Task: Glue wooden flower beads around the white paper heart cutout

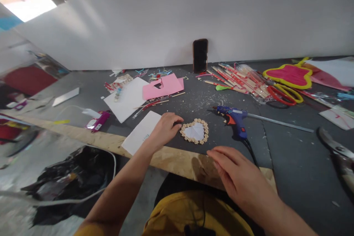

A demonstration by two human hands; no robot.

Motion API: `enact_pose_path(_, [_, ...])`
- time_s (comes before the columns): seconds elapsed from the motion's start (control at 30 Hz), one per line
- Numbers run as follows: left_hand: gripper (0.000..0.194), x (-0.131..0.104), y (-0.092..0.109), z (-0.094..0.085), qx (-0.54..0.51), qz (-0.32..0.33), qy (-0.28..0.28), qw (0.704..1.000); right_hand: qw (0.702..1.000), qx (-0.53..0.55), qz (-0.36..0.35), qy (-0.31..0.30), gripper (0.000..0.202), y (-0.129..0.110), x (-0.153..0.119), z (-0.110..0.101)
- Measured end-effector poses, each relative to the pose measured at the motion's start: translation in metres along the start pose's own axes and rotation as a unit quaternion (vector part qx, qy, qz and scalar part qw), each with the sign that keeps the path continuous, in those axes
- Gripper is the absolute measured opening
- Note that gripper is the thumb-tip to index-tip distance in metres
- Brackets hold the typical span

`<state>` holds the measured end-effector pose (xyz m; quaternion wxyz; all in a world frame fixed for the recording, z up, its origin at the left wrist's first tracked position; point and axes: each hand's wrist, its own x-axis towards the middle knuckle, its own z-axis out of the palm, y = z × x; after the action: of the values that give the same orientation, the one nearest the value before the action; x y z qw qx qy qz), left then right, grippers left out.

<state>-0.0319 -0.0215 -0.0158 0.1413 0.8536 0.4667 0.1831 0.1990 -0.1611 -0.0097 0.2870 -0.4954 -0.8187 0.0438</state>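
Note:
A white paper heart (194, 131) edged with small beige pieces lies flat near the table's front edge. Just left of it is my left hand (166, 127), fingers a little apart and nothing visible in them, its fingertips close to the heart's left edge. Below and right of the heart, over the wooden front edge, hovers my right hand (231, 166), its fingers together; whether something small is between them is hidden. A blue glue gun (235, 114) with an orange trigger and a long glue stick rests right of the heart.
White sheets (142, 132) and pink paper (166, 86) lie at the left. A phone (200, 55) leans on the wall. Wrapped chopsticks (240, 77), scissors (287, 95) and pliers (339, 149) are at the right. A purple glue gun (99, 121) lies further left, above a black bag (80, 169).

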Motion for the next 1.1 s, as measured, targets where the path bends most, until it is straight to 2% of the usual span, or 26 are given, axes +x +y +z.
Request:
enact_pose_path(0.13, [0.017,0.001,-0.006,0.002,0.006,0.033,0.005,0.999,0.993,-0.087,-0.045,-0.061,0.031,0.017,0.039,-0.009])
enact_pose_path(0.23, [0.016,0.001,-0.01,0.004,0.015,0.033,0.017,0.999,0.985,-0.13,-0.039,-0.105,0.037,0.022,0.066,0.001])
enact_pose_path(0.37, [0.017,0.002,-0.012,0.004,0.027,0.03,0.015,0.999,0.978,-0.169,-0.004,-0.122,0.049,0.02,0.085,0.022])
enact_pose_path(0.73, [0.017,0.005,-0.014,0.009,0.028,0.003,0.017,0.999,0.976,-0.184,-0.001,-0.114,0.05,0.029,0.087,0.047])
enact_pose_path(0.93, [0.016,0.005,-0.017,0.01,0.029,0.002,0.021,0.999,0.979,-0.181,-0.011,-0.095,0.045,0.03,0.086,0.053])
enact_pose_path(1.1, [0.018,0.005,-0.016,0.01,0.026,-0.002,0.016,1.0,0.979,-0.174,-0.009,-0.111,0.048,0.03,0.086,0.053])
